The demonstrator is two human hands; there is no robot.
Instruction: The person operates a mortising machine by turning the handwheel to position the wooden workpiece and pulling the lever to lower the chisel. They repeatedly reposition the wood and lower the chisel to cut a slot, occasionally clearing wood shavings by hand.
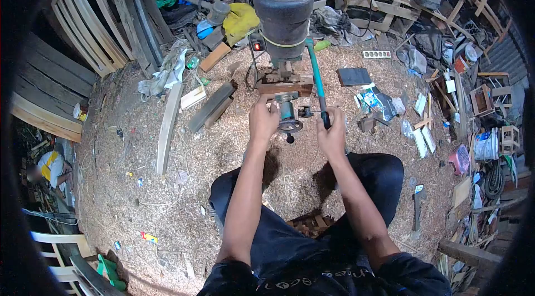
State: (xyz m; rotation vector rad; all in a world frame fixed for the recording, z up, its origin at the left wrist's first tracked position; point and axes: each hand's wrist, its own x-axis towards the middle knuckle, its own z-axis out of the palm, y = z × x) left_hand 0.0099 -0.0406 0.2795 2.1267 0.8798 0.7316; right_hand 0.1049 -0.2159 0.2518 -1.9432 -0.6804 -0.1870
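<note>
A tall machine with a dark motor housing (pixel 283 12) stands in front of me, with a green lower part (pixel 287 111) and a round dark wheel (pixel 290 125) below it. My right hand (pixel 332 131) is wrapped round the black grip of a long green lever (pixel 315 70). At the left side of the machine's lower part is my left hand (pixel 263 119), its fingers bent against it; what they hold, if anything, is hidden. Behind the wheel lies a reddish-brown wood block (pixel 285 89).
Wood shavings cover the floor (pixel 139 184). Wood pieces (pixel 169 127) lie at left, and a dark block (pixel 354 76) and power strip (pixel 377 54) at right. Curved slatted wood parts (pixel 83 23) lean at upper left. A pink basket (pixel 460 159) stands at far right.
</note>
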